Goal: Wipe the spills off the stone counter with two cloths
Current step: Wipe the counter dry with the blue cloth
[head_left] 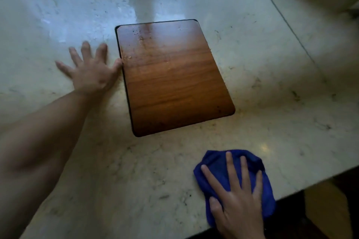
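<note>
Blue cloth (219,163) under flat right hand (238,198); left hand (91,70) spread, apparently touching wooden board (172,75)

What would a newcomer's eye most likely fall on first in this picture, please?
Probably the wooden board, lying flat in the middle of the pale stone counter, with specks near its far end. Next, the blue cloth at the near right edge, pressed flat under the right hand. The left hand lies spread and bare beside the board.

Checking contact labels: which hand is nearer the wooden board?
Left. The left hand lies flat beside the board, thumb at its left edge. The right hand presses the blue cloth, near the counter's front.
</note>
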A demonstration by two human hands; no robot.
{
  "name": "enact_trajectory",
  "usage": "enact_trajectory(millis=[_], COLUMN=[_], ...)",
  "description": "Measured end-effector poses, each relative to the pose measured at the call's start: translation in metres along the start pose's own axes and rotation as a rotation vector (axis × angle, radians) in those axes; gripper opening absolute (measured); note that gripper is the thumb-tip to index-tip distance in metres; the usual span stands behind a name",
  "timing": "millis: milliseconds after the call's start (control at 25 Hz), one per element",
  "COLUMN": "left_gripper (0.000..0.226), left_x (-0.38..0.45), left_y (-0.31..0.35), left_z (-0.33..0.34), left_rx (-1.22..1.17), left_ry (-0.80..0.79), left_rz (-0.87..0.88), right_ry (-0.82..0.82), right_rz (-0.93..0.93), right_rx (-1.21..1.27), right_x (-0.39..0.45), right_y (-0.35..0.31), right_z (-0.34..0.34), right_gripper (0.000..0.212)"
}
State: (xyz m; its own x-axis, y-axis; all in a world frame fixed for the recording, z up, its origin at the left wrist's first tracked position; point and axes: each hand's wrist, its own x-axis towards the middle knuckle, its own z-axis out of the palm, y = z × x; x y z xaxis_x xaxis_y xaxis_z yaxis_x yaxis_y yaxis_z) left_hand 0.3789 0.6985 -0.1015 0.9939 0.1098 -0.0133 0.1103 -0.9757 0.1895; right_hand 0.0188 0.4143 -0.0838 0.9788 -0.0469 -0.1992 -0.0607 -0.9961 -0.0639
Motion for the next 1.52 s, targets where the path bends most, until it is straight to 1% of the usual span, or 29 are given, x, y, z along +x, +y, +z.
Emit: enact_trajectory(millis=[160,240,320,400,440,600,720,840,920,1040,1120,1240,1400,1520], left_gripper=[0.071,0.072,0.072,0.075,0.076,0.080,0.077,0.074,0.074,0.075,0.075,0.074,0.075,0.076], left_x=[0.005,0.005,0.007,0.010,0.007,0.000,0.006,0.003,0.005,0.005,0.007,0.005,0.005,0.007], left_y=[0.001,-0.001,-0.001,-0.002,0.000,0.002,0.000,0.003,0.001,-0.001,0.002,0.003,0.000,0.001], left_z=[0.002,0.002,0.004,0.002,0.001,0.000,0.002,0.003,0.005,0.005,0.003,0.003,0.003,0.002], left_rx=[0.009,0.013,0.022,0.020,0.019,0.048,0.060,0.096,0.103,0.142,0.153,0.155,0.158,0.125], left_ry=[-0.001,-0.005,-0.020,-0.043,-0.052,-0.044,-0.033,0.002,0.032,0.039,0.035,0.022,-0.017,-0.055], left_rz=[0.007,0.000,0.001,-0.007,-0.011,-0.028,-0.013,0.012,0.015,0.009,0.008,0.001,-0.018,-0.030], right_ry=[-0.052,-0.058,-0.005,0.056,0.081,0.166,0.073,0.049,0.047,0.068,0.058,0.002,0.041,0.019], right_rz=[0.006,-0.037,-0.128,-0.206,-0.211,-0.129,-0.066,-0.029,-0.021,-0.060,-0.129,-0.311,-0.452,-0.506], right_rx=[0.009,0.020,0.026,0.035,0.031,0.016,0.104,0.101,0.094,0.105,0.108,0.035,-0.019,-0.029], right_x=[0.001,0.025,0.068,0.129,0.161,0.313,0.444,0.551,0.605,0.656,0.676,0.676,0.626,0.565], right_y=[-0.045,-0.056,-0.065,-0.075,-0.078,-0.089,-0.094,-0.102,-0.115,-0.138,-0.156,-0.170,-0.165,-0.155], right_z=[0.005,0.001,-0.007,-0.014,-0.019,-0.041,-0.068,-0.095,-0.105,-0.112,-0.120,-0.123,-0.111,-0.100], right_gripper=[0.084,0.082,0.077,0.071,0.069,0.060,0.059,0.056,0.056,0.062,0.064,0.059,0.057,0.056])
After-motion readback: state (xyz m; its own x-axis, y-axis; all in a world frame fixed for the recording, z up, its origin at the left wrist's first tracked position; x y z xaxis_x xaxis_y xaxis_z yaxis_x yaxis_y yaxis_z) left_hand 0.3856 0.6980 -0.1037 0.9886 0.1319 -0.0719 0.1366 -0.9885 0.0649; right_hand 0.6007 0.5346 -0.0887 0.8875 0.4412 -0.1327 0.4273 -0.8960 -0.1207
